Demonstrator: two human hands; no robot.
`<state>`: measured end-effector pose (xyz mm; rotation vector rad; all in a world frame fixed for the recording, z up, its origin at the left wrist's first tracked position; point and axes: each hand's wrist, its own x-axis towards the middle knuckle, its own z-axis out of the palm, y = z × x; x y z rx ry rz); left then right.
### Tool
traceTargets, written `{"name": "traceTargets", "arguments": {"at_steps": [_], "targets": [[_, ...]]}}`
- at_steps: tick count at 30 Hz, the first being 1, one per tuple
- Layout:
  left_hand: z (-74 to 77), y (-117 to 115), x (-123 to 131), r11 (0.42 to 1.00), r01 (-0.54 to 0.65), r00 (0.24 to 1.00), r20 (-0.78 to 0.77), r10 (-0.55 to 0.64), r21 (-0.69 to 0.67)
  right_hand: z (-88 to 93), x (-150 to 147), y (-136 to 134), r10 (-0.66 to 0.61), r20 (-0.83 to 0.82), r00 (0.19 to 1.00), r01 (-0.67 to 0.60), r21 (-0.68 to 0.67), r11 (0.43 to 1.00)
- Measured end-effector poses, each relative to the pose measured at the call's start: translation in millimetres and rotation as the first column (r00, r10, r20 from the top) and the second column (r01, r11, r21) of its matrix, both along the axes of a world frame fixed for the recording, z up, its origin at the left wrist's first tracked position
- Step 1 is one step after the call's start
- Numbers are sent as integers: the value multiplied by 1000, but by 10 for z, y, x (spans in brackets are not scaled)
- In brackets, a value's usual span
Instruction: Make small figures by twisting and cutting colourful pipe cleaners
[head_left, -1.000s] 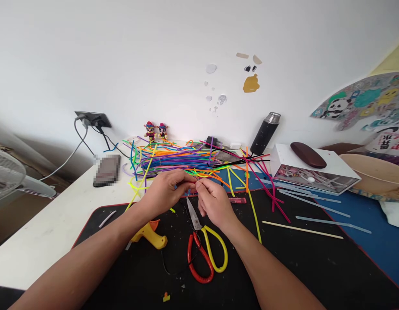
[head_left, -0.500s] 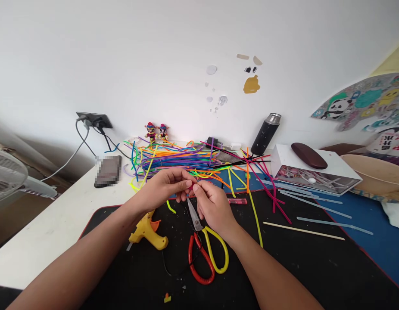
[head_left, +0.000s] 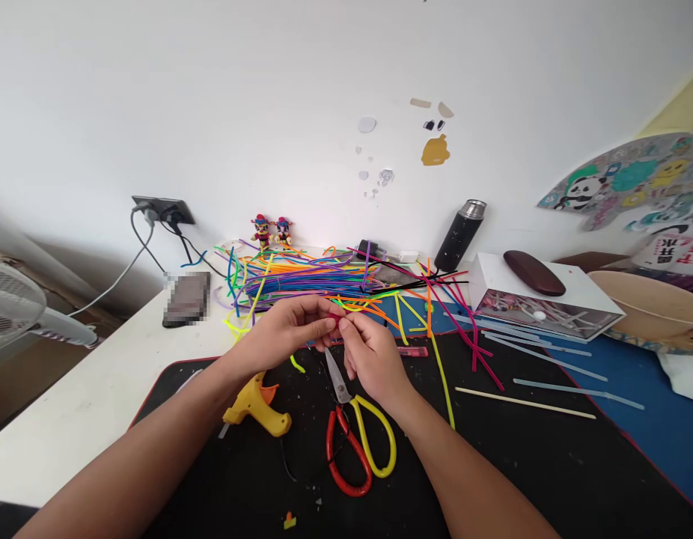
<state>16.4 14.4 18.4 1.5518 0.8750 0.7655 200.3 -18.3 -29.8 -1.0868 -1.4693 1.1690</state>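
Observation:
A small red piece (head_left: 335, 320), mostly covered by fingers, is pinched between both hands above the black mat. My left hand (head_left: 297, 329) grips it from the left, thumb pressed against the fingers. From the right, my right hand (head_left: 373, 353) pinches the same piece, its other fingers curled. Its exact kind cannot be made out. Below the hands lie scissors (head_left: 342, 393) with one red and one yellow handle, blades pointing away from me. A yellow glue gun (head_left: 260, 404) rests on the mat under my left wrist.
Behind the hands spreads a heap of colourful pipe cleaners (head_left: 307, 277). Two small figures (head_left: 262, 230) stand by the wall. At the right are a black flask (head_left: 462, 236), a white box (head_left: 582, 288), clear glue sticks (head_left: 576, 391) and a thin wooden stick (head_left: 526, 403).
Both hands stay nearly in place around the red piece, with only slight finger movement. The whole view has shifted a little; the scissors and glue gun lie as before.

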Motion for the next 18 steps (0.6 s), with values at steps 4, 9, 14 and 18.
{"name": "traceTargets", "arguments": {"at_steps": [4, 9, 14, 18], "targets": [[-78, 15, 7, 1000, -14, 999, -48, 15, 14, -22, -10, 0, -26, 79, 997, 24, 32, 999], [-140, 25, 33, 999, -38, 998, -42, 39, 20, -72, -16, 17, -24, 132, 991, 18, 45, 999], [-149, 27, 44, 998, -54, 998, -38, 55, 26, -116, -22, 40, 12, 71, 997, -11, -15, 1000], [-176, 34, 30, 997, -58, 996, -66, 61, 42, -104, -29, 29, 27, 87, 996, -26, -17, 1000]]}}
